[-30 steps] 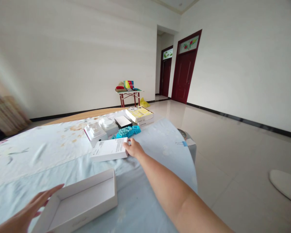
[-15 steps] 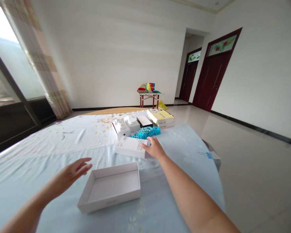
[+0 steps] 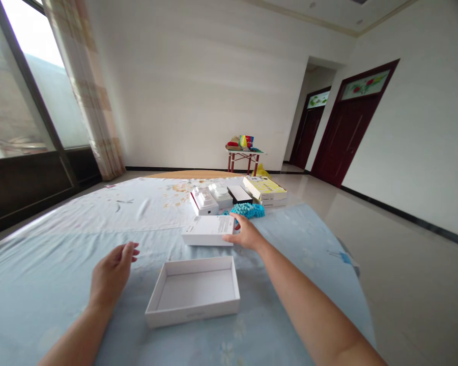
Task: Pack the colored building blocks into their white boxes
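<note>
While left hand hovers, right hand grips box.

My view swings left, so the tall window and the beige checked curtain now show. My left hand has pulled away from the open white cardboard tray and now hovers flat, fingers loose, well to its left. The flat white cardboard box with printed text has turned under my right hand: from lying askew it now sits nearly square with the tray, and the hand has slid from its corner to clasp its right end.
</note>
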Demonstrator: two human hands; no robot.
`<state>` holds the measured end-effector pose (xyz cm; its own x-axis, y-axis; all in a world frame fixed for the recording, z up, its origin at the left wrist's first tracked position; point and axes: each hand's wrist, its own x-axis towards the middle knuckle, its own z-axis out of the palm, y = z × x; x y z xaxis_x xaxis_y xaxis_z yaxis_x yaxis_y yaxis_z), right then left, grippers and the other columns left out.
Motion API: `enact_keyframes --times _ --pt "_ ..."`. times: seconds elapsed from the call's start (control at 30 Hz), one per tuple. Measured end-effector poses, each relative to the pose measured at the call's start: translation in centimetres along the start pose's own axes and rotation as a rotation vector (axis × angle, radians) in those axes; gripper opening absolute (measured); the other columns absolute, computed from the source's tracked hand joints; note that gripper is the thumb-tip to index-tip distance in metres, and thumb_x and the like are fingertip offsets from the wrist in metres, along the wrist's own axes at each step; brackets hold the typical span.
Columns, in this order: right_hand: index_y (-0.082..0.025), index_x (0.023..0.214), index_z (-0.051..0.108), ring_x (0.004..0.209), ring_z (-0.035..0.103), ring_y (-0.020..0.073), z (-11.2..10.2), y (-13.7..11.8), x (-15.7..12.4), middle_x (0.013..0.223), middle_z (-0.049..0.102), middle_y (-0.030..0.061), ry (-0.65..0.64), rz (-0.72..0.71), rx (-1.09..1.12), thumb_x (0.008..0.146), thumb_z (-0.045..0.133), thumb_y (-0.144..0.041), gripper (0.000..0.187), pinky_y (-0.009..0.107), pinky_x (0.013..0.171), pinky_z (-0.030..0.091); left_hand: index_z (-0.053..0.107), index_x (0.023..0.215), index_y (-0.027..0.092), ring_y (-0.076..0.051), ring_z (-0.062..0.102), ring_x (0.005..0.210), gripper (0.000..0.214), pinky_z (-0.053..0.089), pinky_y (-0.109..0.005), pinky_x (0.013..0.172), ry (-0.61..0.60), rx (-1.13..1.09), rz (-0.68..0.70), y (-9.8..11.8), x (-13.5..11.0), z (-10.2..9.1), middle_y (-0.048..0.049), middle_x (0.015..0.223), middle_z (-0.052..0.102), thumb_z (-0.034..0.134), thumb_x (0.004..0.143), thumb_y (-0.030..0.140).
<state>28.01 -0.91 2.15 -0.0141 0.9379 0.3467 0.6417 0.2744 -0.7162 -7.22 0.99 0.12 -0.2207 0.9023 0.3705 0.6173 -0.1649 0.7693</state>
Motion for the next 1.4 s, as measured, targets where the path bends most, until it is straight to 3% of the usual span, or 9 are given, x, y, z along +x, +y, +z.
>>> enact_keyframes --times 0.17,0.33,0.6,0.77,0.87,1.0,1.17,1.3,1.4 --pt "-0.018 0.132 0.04 0.105 0.052 0.0239 3.3 -3.9 3.4 0.129 0.047 0.0128 -0.182 -0.134 -0.026 0.053 0.076 -0.046 0.092 0.035 0.089 0.044 0.062 0.088 0.018 -0.015 0.061 0.065 0.034 0.045 -0.025 0.06 0.149 -0.099 -0.067 -0.9 0.3 -0.2 -0.0017 0.074 0.066 0.04 0.082 0.043" --pt "-0.019 0.133 0.04 0.112 0.05 0.0253 7.2 -7.0 6.5 0.128 0.048 0.0126 -0.309 -0.192 -0.056 0.05 0.078 -0.047 0.095 0.034 0.094 0.04 0.061 0.086 0.018 -0.015 0.06 0.062 0.034 0.045 -0.025 0.061 0.178 -0.135 -0.037 -0.6 0.0 -0.1 -0.0012 0.073 0.064 0.039 0.083 0.043" --pt "-0.017 0.132 0.042 0.102 0.057 0.0253 9.9 -7.2 7.6 0.128 0.05 0.014 -0.515 -0.133 -0.067 0.046 0.081 -0.042 0.098 0.033 0.087 0.045 0.062 0.085 0.019 -0.013 0.058 0.061 0.033 0.045 -0.024 0.062 0.172 -0.112 0.016 0.5 -0.6 -0.1 0.0003 0.069 0.063 0.038 0.083 0.042" --pt "-0.016 0.119 0.053 0.089 0.063 0.0195 6.8 -4.6 6.7 0.119 0.058 0.0114 -0.233 -0.103 0.04 0.067 0.069 -0.037 0.059 0.031 0.079 0.049 0.062 0.085 0.019 -0.013 0.059 0.061 0.035 0.046 -0.024 0.061 0.145 -0.082 0.049 0.8 -0.9 -0.1 0.0002 0.07 0.065 0.038 0.082 0.044" --pt "-0.016 0.107 0.06 0.088 0.064 0.0164 3.2 -1.9 6.5 0.108 0.064 0.0086 0.014 -0.013 0.02 0.074 0.063 -0.031 0.036 0.028 0.079 0.049 0.062 0.084 0.02 -0.014 0.06 0.061 0.036 0.046 -0.025 0.061 0.11 -0.042 0.084 1.0 -0.9 0.1 0.0005 0.068 0.065 0.038 0.082 0.046" --pt "-0.016 0.103 0.062 0.092 0.063 0.0144 -2.0 2.8 6.1 0.103 0.067 0.0068 0.255 0.191 -0.069 0.078 0.056 -0.025 0.027 0.025 0.083 0.047 0.062 0.083 0.021 -0.015 0.061 0.061 0.036 0.046 -0.026 0.061 0.055 0.015 0.117 1.1 -1.0 0.5 0.0003 0.068 0.065 0.038 0.082 0.048" --pt "-0.013 0.107 0.06 0.098 0.061 0.0173 -6.4 7.9 5.2 0.107 0.065 0.0105 0.38 0.377 -0.157 0.079 0.048 -0.026 0.033 0.025 0.084 0.044 0.061 0.081 0.027 -0.019 0.062 0.061 0.034 0.05 -0.032 0.062 0.042 0.061 0.124 1.8 -1.0 0.0 0.0011 0.067 0.064 0.039 0.078 0.054" --pt "-0.014 0.097 0.065 0.094 0.061 0.0211 -8.0 10.1 5.1 0.097 0.068 0.0094 0.376 0.481 -0.225 0.078 0.046 -0.032 0.032 0.024 0.075 0.044 0.059 0.075 0.032 -0.025 0.062 0.066 0.035 0.05 -0.041 0.065 0.057 -0.011 0.135 4.5 0.5 -0.2 -0.0005 0.071 0.066 0.038 0.075 0.06" --pt "-0.015 0.087 0.067 0.088 0.061 0.0222 -8.5 11.0 5.7 0.084 0.069 0.007 0.333 0.524 -0.27 0.079 0.044 -0.038 0.034 0.023 0.067 0.042 0.062 0.078 0.03 -0.024 0.063 0.068 0.034 0.051 -0.04 0.066 -0.132 -0.138 0.074 8.1 2.9 1.6 -0.0032 0.076 0.068 0.048 0.068 0.06"
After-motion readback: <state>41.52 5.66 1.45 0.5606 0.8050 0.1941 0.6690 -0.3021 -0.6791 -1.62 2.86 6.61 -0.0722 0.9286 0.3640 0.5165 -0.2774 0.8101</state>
